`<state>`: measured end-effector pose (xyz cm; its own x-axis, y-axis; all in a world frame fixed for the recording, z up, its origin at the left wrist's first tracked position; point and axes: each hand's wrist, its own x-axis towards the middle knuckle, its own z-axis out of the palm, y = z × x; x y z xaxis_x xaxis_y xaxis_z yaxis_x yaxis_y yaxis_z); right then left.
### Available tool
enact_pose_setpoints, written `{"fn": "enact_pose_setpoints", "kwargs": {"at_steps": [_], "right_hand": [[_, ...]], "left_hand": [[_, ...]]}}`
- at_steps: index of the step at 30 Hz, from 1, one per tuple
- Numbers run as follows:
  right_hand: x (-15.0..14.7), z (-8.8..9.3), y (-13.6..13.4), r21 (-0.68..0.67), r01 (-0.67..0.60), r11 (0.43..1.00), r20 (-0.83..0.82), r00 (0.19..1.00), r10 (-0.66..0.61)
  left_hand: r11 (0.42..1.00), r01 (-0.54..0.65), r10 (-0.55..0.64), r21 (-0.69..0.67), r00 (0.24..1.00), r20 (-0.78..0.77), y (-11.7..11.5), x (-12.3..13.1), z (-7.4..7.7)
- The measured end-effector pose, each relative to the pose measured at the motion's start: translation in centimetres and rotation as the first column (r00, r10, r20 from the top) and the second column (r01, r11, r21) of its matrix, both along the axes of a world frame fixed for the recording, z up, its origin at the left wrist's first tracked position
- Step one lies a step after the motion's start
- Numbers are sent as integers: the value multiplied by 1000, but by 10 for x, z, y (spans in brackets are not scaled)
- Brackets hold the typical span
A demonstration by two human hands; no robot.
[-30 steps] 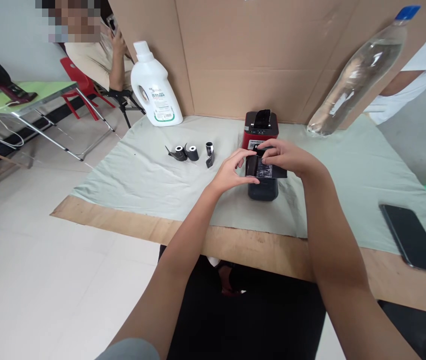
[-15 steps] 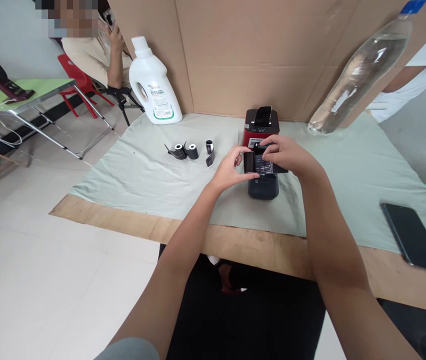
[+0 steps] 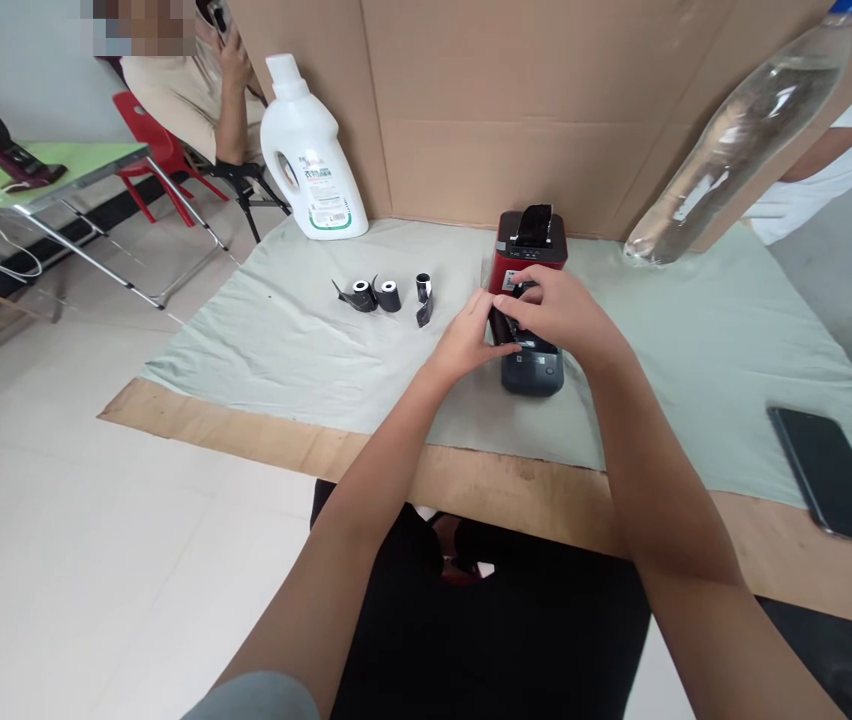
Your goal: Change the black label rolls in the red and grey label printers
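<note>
In front of the red-and-black boxy device (image 3: 532, 250), the left hand (image 3: 466, 338) grips a dark, glossy roll (image 3: 501, 328) between half-spread fingers; the right hand (image 3: 562, 310) touches it, fingers bunched.

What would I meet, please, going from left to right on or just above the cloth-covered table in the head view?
White jug → pair of dark rolls → single dark roll → person's left hand → red-and-black machine → clear bottle → phone.
</note>
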<state>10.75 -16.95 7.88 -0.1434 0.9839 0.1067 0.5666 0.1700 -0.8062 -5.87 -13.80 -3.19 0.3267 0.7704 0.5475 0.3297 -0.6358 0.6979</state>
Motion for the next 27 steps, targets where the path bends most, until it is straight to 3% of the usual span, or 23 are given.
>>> {"fn": "enact_pose_setpoints", "kwargs": {"at_steps": [5,10,16,19,22,24,27], "right_hand": [[2,6,5,-181,-2,983,-157,987,-27],[1,-4,12,-139,-29,990,-265,964,-9],[-4,-14,14,-221,-123,968,-277,959,59],[-3,-21,20,-134,-32,990,-292,956,-8],[-2,-33,29,-18,96,995,-284,954,-97],[-3,-40,33,112,121,986,-275,958,-86],[-9,-46,32,333,63,941,-209,978,8]], "left_hand": [[999,-40,35,27,984,177,5,-1,-6],[996,-70,52,58,963,265,-5,-1,4],[1000,1,-1,0,946,325,-5,-1,3],[999,-15,-1,50,954,301,3,-7,1],[971,-207,176,116,955,239,4,-11,3],[942,-304,268,145,938,220,2,-10,7],[952,-300,273,65,923,272,-2,-3,9]]}}
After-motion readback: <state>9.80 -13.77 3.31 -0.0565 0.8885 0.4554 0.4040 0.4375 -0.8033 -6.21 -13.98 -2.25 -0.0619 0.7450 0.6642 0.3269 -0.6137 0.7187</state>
